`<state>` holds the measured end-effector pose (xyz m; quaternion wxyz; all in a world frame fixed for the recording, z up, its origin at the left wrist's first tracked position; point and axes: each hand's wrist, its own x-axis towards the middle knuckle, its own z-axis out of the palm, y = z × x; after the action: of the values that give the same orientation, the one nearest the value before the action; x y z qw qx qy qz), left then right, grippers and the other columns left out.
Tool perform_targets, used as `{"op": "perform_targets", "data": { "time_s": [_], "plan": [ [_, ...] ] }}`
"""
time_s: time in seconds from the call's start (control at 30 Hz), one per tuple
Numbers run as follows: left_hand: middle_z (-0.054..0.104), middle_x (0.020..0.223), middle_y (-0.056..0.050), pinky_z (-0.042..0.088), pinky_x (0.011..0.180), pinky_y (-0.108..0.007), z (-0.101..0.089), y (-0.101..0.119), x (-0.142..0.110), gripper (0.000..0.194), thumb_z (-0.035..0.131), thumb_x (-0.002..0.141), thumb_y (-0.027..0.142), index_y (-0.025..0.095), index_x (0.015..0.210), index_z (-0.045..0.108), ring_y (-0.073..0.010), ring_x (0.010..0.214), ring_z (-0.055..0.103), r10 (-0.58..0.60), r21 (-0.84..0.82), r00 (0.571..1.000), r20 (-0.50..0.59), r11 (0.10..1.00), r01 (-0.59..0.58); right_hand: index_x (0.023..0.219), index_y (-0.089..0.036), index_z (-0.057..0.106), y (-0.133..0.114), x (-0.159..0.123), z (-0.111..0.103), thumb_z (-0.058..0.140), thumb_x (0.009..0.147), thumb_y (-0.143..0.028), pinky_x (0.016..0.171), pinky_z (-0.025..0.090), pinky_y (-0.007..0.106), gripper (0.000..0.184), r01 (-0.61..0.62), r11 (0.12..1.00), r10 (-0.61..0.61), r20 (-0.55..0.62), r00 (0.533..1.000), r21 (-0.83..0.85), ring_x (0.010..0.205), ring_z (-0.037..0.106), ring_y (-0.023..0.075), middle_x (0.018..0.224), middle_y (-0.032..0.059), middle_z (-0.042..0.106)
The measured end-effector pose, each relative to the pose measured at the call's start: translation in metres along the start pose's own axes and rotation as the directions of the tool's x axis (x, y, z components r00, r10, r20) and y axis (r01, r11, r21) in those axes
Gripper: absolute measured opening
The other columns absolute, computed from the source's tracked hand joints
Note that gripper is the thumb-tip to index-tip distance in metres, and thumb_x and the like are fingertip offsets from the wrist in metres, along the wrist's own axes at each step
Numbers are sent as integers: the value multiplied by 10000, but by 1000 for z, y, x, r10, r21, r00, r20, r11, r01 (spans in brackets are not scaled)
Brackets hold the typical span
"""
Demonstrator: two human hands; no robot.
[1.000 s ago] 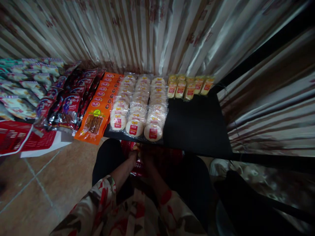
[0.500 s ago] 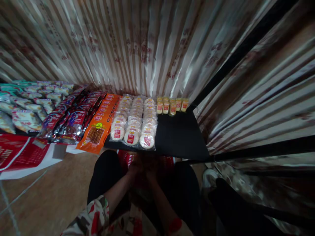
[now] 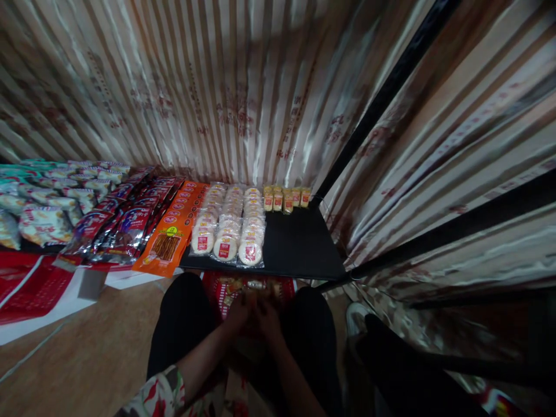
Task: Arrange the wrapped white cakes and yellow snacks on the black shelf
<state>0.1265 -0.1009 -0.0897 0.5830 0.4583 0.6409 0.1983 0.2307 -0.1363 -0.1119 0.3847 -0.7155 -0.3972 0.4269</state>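
Note:
My left hand and my right hand are close together between my knees, over a red bag or box on the floor side of the shelf. Their fingers look curled in and nearly meet, in deep shadow; what they hold is too dark to make out. Small wrapped snacks show inside the red container, just beyond my fingertips. Past it, round white crackers in clear wrappers lie in three overlapping rows on a black shelf. Small yellow packets stand at the shelf's back.
Left of the crackers lie an orange snack bag, dark red shiny packs and white snack bags. A red-and-white bag is at the lower left. Black frame bars and a striped curtain enclose the shelf.
The view has shifted, so the shelf's right end sits further left and the crackers lower. Wrapped snacks in the red container now show more clearly. My hands remain close together over it.

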Motion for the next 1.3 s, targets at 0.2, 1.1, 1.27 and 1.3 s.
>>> {"op": "perform_targets", "data": {
  "time_s": [0.2,1.1,1.27,1.3],
  "plan": [
    [637,1100,-77,413,904,-283,6,13,-15,327,532,764,200,177,1090,548,-193,1055,560,122,49,992,33,991,-124,946,-145,664,-5,-7,-14,470,719,-338,854,469,346,355,23,998,-26,-44,999,-60,955,634,253,1004,135,686],
    [576,843,-27,452,719,-232,20,113,-35,288,530,757,180,156,1037,591,-114,744,546,503,211,863,-45,849,-484,1090,-142,579,-93,-3,-81,432,770,-435,807,494,332,457,205,978,-204,-265,942,-24,902,643,220,1022,128,674],
    [614,826,-29,444,704,-240,25,121,-26,351,522,752,191,142,1098,555,-127,737,562,469,270,883,-18,852,-448,1069,-146,596,-95,6,-91,414,768,-424,753,497,312,449,176,979,-195,-226,954,-99,848,647,215,962,111,692],
    [619,814,-27,443,696,-239,25,125,-27,353,515,756,190,139,1103,551,-128,727,566,452,282,892,-8,857,-432,1074,-141,595,-95,8,-93,411,771,-429,748,496,312,457,172,979,-194,-219,956,-113,842,646,216,954,112,693]
  ]
}}
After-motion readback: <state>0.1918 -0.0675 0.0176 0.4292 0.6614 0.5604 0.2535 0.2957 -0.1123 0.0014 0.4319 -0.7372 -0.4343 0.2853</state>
